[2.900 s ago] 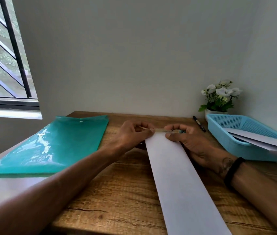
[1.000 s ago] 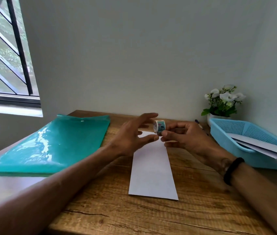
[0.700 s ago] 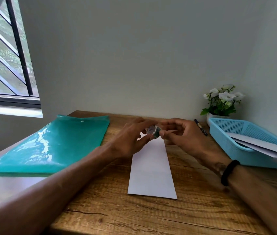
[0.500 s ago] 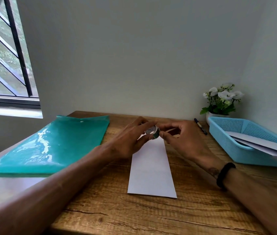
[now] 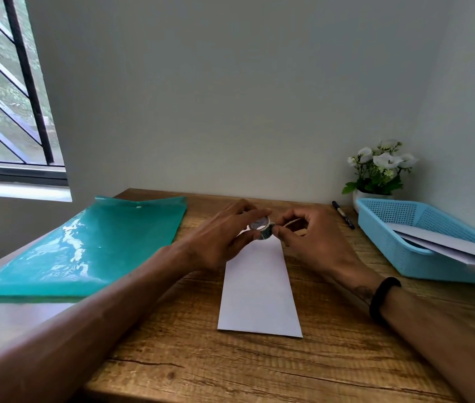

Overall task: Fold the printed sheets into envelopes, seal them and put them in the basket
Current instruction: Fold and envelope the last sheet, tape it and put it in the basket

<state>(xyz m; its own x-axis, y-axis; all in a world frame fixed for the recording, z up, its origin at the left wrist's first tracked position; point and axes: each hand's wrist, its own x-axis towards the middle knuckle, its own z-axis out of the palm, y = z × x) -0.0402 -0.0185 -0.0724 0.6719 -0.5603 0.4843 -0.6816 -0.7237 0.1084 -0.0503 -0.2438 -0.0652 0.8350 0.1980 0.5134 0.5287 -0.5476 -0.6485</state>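
A white folded sheet (image 5: 258, 289) lies lengthwise on the wooden table (image 5: 259, 370), its far end under my hands. Above that end my left hand (image 5: 224, 237) grips a small roll of tape (image 5: 262, 227) between thumb and fingers. My right hand (image 5: 309, 238) pinches at the roll's right edge with thumb and forefinger; whether it holds a tape end I cannot tell. The light blue basket (image 5: 405, 245) stands at the right with white folded papers (image 5: 457, 247) lying in it and sticking out over its near rim.
A teal plastic document folder (image 5: 85, 248) lies on the left of the table. A black pen (image 5: 343, 214) rests near the wall beside the basket. A white pot of white flowers (image 5: 379, 173) sits in the back right corner. A barred window is at the far left.
The long sheet, held at its far end earlier, now lies shorter and flat on the table. The tape roll passed from my right hand into my left, and my right fingers moved to its edge.
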